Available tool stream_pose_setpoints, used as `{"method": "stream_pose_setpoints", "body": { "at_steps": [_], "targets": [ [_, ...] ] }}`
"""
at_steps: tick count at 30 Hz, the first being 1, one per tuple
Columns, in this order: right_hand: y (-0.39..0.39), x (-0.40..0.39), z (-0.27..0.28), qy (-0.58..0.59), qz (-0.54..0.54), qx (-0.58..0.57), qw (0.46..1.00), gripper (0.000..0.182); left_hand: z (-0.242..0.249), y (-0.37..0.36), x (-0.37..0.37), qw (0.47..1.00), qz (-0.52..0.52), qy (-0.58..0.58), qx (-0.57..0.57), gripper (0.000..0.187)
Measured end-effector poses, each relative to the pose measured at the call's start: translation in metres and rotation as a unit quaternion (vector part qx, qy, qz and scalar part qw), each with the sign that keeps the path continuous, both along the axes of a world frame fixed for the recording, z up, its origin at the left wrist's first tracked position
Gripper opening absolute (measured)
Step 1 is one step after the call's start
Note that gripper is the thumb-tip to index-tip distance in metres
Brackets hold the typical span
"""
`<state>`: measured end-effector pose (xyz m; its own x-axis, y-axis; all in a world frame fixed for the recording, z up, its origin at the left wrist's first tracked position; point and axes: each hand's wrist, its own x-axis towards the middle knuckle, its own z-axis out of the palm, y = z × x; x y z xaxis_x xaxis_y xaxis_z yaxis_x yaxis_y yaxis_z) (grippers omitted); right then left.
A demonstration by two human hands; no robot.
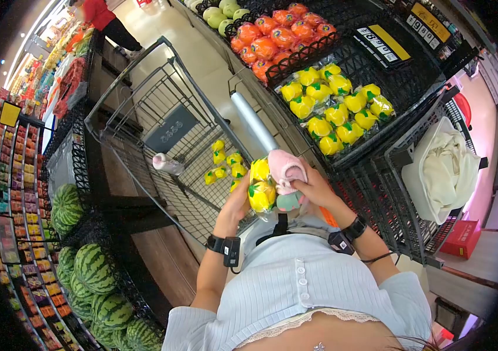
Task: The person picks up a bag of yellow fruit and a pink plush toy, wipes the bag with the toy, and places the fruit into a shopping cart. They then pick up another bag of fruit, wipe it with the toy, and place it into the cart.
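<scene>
In front of my waist, my left hand (237, 199) grips a clear-wrapped pack of yellow fruits with green tops (262, 196), which look like lemons. My right hand (318, 188) is closed on a folded pink fuzzy cloth (287, 169), touching or very near the pack's right side. A small green and pink patch (288, 202) shows beneath the cloth; what it belongs to I cannot make out. Beyond my hands stands a wire shopping cart (202, 137) with more yellow fruit packs (218, 158) and a pale pink-and-white item (168, 164) inside.
At upper right, a black display holds wrapped yellow fruits (336, 111), orange fruits (284, 38) and price signs (382, 45). Watermelons (93, 269) line the left. A crate with a white bag (445, 169) stands right. A person in red (99, 17) is far off.
</scene>
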<state>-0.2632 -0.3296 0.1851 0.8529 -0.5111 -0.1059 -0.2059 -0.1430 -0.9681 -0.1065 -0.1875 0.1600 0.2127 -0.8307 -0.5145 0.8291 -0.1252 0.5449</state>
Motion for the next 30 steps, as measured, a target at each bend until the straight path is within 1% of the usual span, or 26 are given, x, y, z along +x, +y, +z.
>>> {"method": "stream_pose_setpoints", "body": {
  "at_steps": [1,4,6,7,8,9,11,13,14,17,20,23,26,30],
  "targets": [
    [-0.001,-0.001,0.005,0.009,0.014,0.007,1.0,0.051,0.001,0.0,-0.001,1.0,0.003,0.02,0.006,0.044],
    [-0.005,-0.006,0.031,0.029,0.013,0.113,0.993,0.048,0.01,0.007,-0.004,0.994,0.043,0.095,-0.018,0.047],
    [-0.012,-0.008,0.03,-0.028,-0.035,0.08,0.996,0.046,-0.003,0.012,0.0,0.978,-0.028,0.155,-0.136,0.055],
    [-0.017,-0.008,0.03,-0.055,-0.059,0.062,0.995,0.045,-0.011,0.012,0.001,0.961,-0.063,0.184,-0.195,0.058],
    [-0.022,-0.007,0.03,-0.079,-0.058,0.052,0.994,0.045,-0.018,0.012,0.0,0.964,-0.046,0.189,-0.181,0.067],
    [-0.022,-0.006,0.031,-0.073,-0.048,0.037,0.995,0.046,-0.012,0.012,-0.001,0.969,-0.039,0.177,-0.167,0.065],
    [-0.019,-0.003,0.035,-0.063,-0.026,0.006,0.998,0.047,0.016,0.012,-0.007,0.978,-0.023,0.153,-0.137,0.061],
    [-0.01,0.002,0.041,-0.049,0.019,-0.125,0.991,0.049,0.052,0.01,-0.023,0.992,0.035,0.07,-0.096,0.056],
    [-0.007,0.005,0.042,-0.042,0.04,-0.19,0.98,0.05,0.06,0.009,-0.028,0.995,0.062,0.028,-0.076,0.054],
    [-0.006,0.008,0.038,-0.042,0.047,-0.225,0.972,0.051,0.043,0.013,-0.026,0.995,0.073,-0.038,-0.061,0.048],
    [-0.004,0.006,0.041,-0.028,0.069,-0.232,0.97,0.052,0.008,0.008,-0.006,0.996,-0.012,0.088,-0.022,0.043],
    [-0.004,0.006,0.036,-0.04,0.1,-0.272,0.956,0.05,0.008,0.01,-0.007,0.998,-0.013,0.06,-0.001,0.041],
    [0.0,0.008,0.032,-0.022,0.094,-0.284,0.954,0.053,0.004,0.012,-0.013,0.998,0.004,0.04,-0.038,0.041],
    [0.004,0.011,0.037,-0.036,0.116,-0.34,0.933,0.051,0.024,0.008,-0.017,0.998,0.027,0.044,-0.024,0.043]
  ]
}}
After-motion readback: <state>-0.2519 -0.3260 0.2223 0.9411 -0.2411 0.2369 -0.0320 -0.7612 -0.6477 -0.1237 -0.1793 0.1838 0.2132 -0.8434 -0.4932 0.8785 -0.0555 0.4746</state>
